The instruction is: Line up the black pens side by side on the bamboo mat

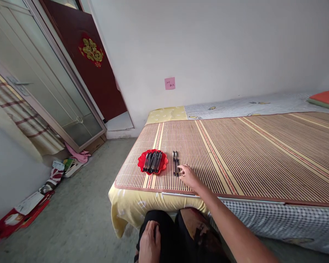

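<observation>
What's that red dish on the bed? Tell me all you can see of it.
The red dish is small and shallow, with a wavy rim, glossy like plastic. It lies flat on the striped bamboo mat near the bed's corner. It holds dark pens, side by side. A few loose pens lie just right of it, apart; the right hand reaches those, not the dish.

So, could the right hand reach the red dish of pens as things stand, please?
Probably yes: the right hand rests on the mat beside two loose pens, and only those low pens lie between it and the red dish.
</observation>
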A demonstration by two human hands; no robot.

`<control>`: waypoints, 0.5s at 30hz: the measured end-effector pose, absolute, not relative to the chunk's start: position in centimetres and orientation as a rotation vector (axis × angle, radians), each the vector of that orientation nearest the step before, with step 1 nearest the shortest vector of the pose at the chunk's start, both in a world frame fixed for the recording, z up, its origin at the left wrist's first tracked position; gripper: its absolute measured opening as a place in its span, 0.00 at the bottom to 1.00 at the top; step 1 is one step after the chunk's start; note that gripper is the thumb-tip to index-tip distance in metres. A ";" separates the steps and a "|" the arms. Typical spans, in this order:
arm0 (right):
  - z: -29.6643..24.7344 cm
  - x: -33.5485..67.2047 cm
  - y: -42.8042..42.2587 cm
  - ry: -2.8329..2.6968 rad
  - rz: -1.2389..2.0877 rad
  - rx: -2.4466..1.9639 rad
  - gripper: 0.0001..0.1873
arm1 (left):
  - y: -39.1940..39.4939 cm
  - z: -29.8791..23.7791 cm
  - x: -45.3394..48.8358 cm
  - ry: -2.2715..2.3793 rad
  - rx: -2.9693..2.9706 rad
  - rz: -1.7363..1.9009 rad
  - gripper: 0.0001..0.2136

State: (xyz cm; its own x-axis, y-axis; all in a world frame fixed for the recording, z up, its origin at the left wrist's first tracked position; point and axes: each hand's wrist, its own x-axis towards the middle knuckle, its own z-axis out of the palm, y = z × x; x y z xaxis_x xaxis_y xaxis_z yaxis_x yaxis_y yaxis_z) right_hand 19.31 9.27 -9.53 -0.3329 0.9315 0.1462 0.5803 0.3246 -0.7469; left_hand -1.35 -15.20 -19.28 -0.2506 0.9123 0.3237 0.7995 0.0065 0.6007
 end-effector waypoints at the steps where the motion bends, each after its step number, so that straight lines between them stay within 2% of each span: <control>1: -9.5 19.3 9.3 -2.023 0.802 -1.322 0.31 | -15.2 -19.2 -1.3 2.108 1.819 1.064 0.12; 15: -9.5 20.4 9.4 -1.938 0.840 -1.306 0.28 | -15.2 -19.4 -1.5 2.088 1.846 1.126 0.12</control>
State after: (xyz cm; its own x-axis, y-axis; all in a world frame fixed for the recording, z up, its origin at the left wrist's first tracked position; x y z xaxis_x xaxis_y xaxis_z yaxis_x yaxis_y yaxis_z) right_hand 20.40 9.38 -9.50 -0.2959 0.9420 0.1586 0.5281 0.2996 -0.7946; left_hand -1.48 -15.15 -19.43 -0.2402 0.8997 0.3645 0.7988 -0.0302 0.6009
